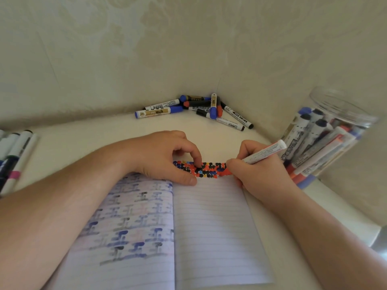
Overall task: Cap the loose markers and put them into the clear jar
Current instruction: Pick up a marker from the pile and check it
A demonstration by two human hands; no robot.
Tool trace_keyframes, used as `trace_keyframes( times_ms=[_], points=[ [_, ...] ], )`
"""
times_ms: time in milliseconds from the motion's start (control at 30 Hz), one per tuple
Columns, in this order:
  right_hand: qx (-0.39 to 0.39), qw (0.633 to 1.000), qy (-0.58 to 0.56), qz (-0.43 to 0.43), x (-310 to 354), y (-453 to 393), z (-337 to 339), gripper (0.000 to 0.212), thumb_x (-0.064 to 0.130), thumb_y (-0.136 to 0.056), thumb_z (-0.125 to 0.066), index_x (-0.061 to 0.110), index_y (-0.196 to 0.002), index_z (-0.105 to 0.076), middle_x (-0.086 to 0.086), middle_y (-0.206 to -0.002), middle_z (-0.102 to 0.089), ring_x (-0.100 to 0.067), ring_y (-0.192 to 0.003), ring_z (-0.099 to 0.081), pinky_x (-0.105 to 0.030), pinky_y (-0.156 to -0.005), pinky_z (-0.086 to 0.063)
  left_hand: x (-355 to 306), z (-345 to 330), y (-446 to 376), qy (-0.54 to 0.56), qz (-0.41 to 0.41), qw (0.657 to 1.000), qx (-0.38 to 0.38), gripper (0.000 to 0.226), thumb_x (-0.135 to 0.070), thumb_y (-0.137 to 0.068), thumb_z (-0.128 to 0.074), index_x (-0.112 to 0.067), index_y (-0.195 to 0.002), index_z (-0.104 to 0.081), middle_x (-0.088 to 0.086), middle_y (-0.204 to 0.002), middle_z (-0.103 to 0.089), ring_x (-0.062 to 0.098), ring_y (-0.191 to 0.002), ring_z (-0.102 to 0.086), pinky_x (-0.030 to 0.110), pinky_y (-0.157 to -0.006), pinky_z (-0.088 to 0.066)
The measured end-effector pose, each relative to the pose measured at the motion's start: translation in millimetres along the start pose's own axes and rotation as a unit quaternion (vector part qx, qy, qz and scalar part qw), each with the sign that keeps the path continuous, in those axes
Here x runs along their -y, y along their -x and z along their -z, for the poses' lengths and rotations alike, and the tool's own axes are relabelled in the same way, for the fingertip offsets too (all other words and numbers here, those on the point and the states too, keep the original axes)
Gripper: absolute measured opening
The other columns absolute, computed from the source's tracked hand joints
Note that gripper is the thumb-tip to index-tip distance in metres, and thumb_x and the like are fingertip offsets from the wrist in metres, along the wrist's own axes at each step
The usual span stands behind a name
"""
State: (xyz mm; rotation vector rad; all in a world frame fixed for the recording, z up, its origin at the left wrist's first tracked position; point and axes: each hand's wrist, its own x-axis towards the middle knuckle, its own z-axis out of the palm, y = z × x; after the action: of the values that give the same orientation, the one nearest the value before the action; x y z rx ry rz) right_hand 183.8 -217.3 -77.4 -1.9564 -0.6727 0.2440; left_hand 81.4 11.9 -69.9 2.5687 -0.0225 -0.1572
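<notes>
A person's right hand [259,174] grips a white-barrelled marker [264,152] in a writing hold, its tip hidden behind the fingers at the top edge of an open lined notebook [209,227], while the left hand [167,158] rests curled on the page, fingertips pinning the paper beside a band of red, black and blue dots [206,168] and grasping nothing. The clear jar [326,139] stands at about three o'clock from the hands, leaning in this wide-angle view, just beside the right hand, already crowded with markers too overlapped to count. A loose pile of markers [196,109] lies in the wall corner at twelve o'clock: about eight can be made out, several with blue caps, at least one red, the rest black-ended. At nine o'clock, along the table [83,132] edge, about four more markers [14,155] show, cut off by the frame. No loose cap can be seen. The step in hand is judged to be the held marker: lift its tip clear of the paper, find the matching cap, press it on squarely until it seats, then drop the marker into the jar end first, steadying the jar so it does not tip.
</notes>
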Motion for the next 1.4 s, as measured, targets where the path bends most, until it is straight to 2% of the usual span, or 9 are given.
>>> trace_keyframes(
  times_ms=[133, 267, 333, 433, 500, 700, 833, 1100, 1400],
  points=[
    [0.011, 1.000, -0.018, -0.015, 0, -1, 1, 0.031, 0.004, -0.082, -0.072, 0.000, -0.069, -0.044, -0.003, -0.050, -0.052, -0.013, -0.046, -0.043, -0.027, -0.048, -0.035, 1, 0, 1, 0.018, 0.005, 1.000, -0.010, 0.042, -0.060, -0.082, -0.076, -0.061, -0.120, -0.057, -0.015, -0.104, -0.054, 0.001, -0.097, -0.054, 0.030, -0.091, -0.048],
    [-0.020, 0.997, -0.063, 0.027, 6, 3, 7, 0.028, 0.008, -0.089, -0.075, 0.008, -0.073, -0.053, 0.004, -0.051, -0.055, -0.003, -0.044, -0.047, -0.021, -0.046, -0.038, 7, 2, -1, 0.114, 0.034, 0.990, -0.078, 0.046, -0.012, -0.102, -0.054, -0.051, -0.126, -0.043, -0.017, -0.105, -0.065, 0.004, -0.099, -0.061, 0.032, -0.095, -0.049],
    [0.023, 0.990, -0.124, 0.056, 22, 4, 11, 0.020, 0.012, -0.086, -0.081, 0.014, -0.081, -0.062, 0.006, -0.055, -0.058, -0.008, -0.046, -0.047, -0.022, -0.045, -0.036, 12, 3, -3, 0.152, 0.028, 0.980, -0.127, 0.040, -0.005, -0.105, -0.047, -0.039, -0.125, -0.040, -0.018, -0.111, -0.070, 0.002, -0.101, -0.066, 0.029, -0.091, -0.050],
    [0.096, 0.967, -0.224, 0.072, 49, -7, 12, 0.014, 0.012, -0.085, -0.082, 0.023, -0.082, -0.075, -0.005, -0.066, -0.058, -0.018, -0.056, -0.049, -0.028, -0.050, -0.038, 19, 4, -4, 0.231, 0.012, 0.954, -0.188, 0.024, -0.005, -0.105, -0.054, -0.025, -0.113, -0.043, -0.015, -0.113, -0.075, 0.008, -0.098, -0.074, 0.031, -0.082, -0.056],
    [0.109, 0.952, -0.281, 0.052, 63, -21, 6, 0.009, 0.018, -0.085, -0.070, 0.020, -0.082, -0.079, -0.008, -0.070, -0.060, -0.019, -0.059, -0.053, -0.027, -0.050, -0.040, 21, 6, -6, 0.254, 0.008, 0.941, -0.221, 0.018, -0.005, -0.103, -0.059, -0.019, -0.108, -0.049, -0.012, -0.111, -0.077, 0.011, -0.095, -0.075, 0.031, -0.080, -0.058],
    [0.011, 0.941, -0.337, -0.010, 58, -50, -40, 0.020, 0.018, -0.078, -0.053, 0.022, -0.069, -0.071, -0.005, -0.061, -0.055, -0.018, -0.054, -0.045, -0.024, -0.044, -0.029, 25, 11, -7, 0.223, 0.036, 0.924, -0.310, 0.025, -0.012, -0.095, -0.071, -0.037, -0.098, -0.068, -0.005, -0.093, -0.076, 0.009, -0.084, -0.071, 0.022, -0.082, -0.053],
    [0.008, 0.943, -0.331, -0.042, 44, -49, -43, 0.023, 0.011, -0.097, -0.050, 0.018, -0.078, -0.060, -0.006, -0.062, -0.057, -0.017, -0.052, -0.046, -0.025, -0.042, -0.029, 27, 12, -10, 0.194, 0.030, 0.932, -0.306, 0.028, -0.013, -0.094, -0.073, -0.040, -0.100, -0.070, -0.010, -0.094, -0.073, 0.005, -0.081, -0.065, 0.025, -0.085, -0.053],
    [0.013, 0.962, -0.266, -0.065, 40, -47, -42, 0.013, 0.013, -0.100, -0.059, 0.017, -0.088, -0.061, -0.006, -0.068, -0.064, -0.017, -0.055, -0.051, -0.026, -0.046, -0.036, 29, 8, -14, 0.143, 0.025, 0.950, -0.277, 0.025, -0.021, -0.094, -0.074, -0.044, -0.103, -0.071, -0.035, -0.081, -0.065, -0.008, -0.080, -0.059, 0.016, -0.076, -0.041],
    [0.041, 0.963, -0.266, -0.022, 34, -50, -39, 0.007, 0.013, -0.094, -0.076, 0.016, -0.088, -0.074, -0.004, -0.070, -0.068, -0.012, -0.058, -0.058, -0.021, -0.052, -0.047, 30, 10, -7, 0.139, -0.012, 0.956, -0.258, 0.031, -0.025, -0.103, -0.062, -0.057, -0.104, -0.066, -0.020, -0.089, -0.070, 0.000, -0.083, -0.064, 0.026, -0.083, -0.051]
  ],
)
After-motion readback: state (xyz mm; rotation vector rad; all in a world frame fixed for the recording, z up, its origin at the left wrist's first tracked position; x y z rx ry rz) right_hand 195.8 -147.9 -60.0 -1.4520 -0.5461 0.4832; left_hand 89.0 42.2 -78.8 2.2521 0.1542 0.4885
